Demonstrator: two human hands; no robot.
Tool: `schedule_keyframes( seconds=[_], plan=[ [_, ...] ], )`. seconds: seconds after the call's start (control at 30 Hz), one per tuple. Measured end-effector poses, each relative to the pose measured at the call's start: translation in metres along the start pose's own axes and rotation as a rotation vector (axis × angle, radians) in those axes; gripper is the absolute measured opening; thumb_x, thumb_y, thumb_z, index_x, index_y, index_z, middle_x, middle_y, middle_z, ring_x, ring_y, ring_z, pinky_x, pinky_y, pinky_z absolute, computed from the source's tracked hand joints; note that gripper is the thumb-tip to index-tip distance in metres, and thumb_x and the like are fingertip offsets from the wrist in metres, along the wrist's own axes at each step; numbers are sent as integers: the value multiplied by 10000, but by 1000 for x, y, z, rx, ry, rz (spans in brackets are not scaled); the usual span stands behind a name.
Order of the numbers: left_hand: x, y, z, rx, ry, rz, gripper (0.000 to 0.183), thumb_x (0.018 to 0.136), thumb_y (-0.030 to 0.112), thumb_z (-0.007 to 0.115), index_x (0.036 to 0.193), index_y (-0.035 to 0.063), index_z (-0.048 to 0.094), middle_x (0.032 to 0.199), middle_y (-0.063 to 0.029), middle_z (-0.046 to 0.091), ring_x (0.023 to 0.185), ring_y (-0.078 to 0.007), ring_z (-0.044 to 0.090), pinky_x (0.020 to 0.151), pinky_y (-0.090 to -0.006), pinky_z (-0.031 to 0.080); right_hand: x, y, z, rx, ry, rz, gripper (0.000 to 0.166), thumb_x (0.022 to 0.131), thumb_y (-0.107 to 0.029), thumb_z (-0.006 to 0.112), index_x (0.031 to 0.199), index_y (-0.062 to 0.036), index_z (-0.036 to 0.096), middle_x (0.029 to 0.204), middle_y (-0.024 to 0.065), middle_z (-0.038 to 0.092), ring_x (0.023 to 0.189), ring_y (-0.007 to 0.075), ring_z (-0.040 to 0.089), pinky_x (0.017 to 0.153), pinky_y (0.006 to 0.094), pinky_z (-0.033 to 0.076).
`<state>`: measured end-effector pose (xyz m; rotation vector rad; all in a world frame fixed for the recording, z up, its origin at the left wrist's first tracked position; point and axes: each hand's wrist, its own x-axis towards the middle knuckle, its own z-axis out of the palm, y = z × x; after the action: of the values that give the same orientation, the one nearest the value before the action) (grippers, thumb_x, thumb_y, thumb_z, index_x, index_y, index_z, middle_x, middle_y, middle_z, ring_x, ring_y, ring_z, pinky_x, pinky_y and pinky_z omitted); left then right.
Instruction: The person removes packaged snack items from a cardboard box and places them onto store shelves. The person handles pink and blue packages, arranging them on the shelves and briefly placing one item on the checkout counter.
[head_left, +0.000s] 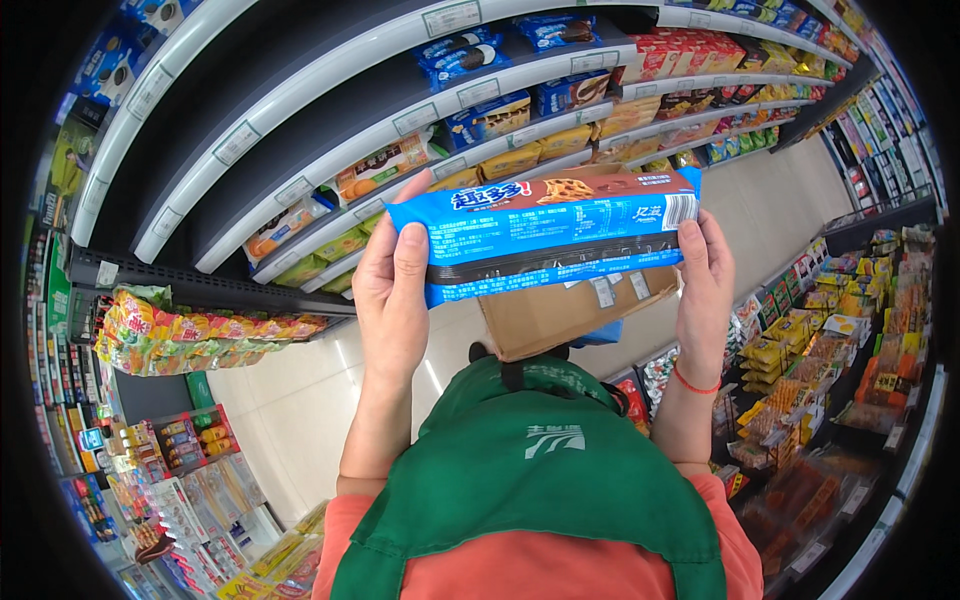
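Note:
Between both hands I hold a long blue and brown packet of chocolate chip cookies (555, 232), its sealed seam side and printed text facing up. My left hand (397, 277) grips the packet's left end, thumb on top. On the right end, my right hand (701, 277) has its thumb near the barcode; a thin red cord circles that wrist. Below the packet stands a cardboard box (540, 322), partly hidden by the packet, with several small printed labels showing on it.
Ahead rise curved-looking store shelves (300, 97) with price-tag rails, biscuit boxes (491, 116) and packets (390, 165). Snack bags (210, 330) hang at the left shelf end. To my right is a low display of packaged snacks (795, 360). Pale floor tiles (285, 427) run between.

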<state>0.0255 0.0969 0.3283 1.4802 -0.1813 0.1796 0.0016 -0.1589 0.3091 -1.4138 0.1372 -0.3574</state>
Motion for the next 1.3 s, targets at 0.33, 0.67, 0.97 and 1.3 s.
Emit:
schedule_keyframes(
  seconds=[0.33,0.67,0.97,1.3],
  plan=[
    [-2,4,-2,49,-20,-12,447,1001,297,413,1362,34,439,1198,-82,579,1011,-79,556,892,-221,442,2,7,-4,-62,-6,-6,367,961,-294,519,1140,25,546,1010,40,619,910,78,578,818,233,448],
    [0,2,-4,56,3,56,431,999,274,422,1363,43,443,1267,-70,542,1041,-77,527,923,-237,424,1,8,-1,-57,-7,-1,362,959,-295,523,1133,22,549,1008,43,624,899,77,581,814,238,449],
    [0,2,-6,62,-27,29,441,1008,293,387,1374,51,428,1279,-75,532,1077,-81,529,946,-233,414,-1,5,0,-8,10,14,346,946,-244,557,1132,48,549,1011,41,604,916,73,528,824,222,416],
    [-1,2,-4,28,-35,26,456,991,260,429,1385,32,403,1267,-87,528,1080,-96,525,950,-251,412,-3,5,-1,-26,28,18,354,944,-257,561,1123,49,552,999,39,602,911,74,526,818,223,414]
  ],
)
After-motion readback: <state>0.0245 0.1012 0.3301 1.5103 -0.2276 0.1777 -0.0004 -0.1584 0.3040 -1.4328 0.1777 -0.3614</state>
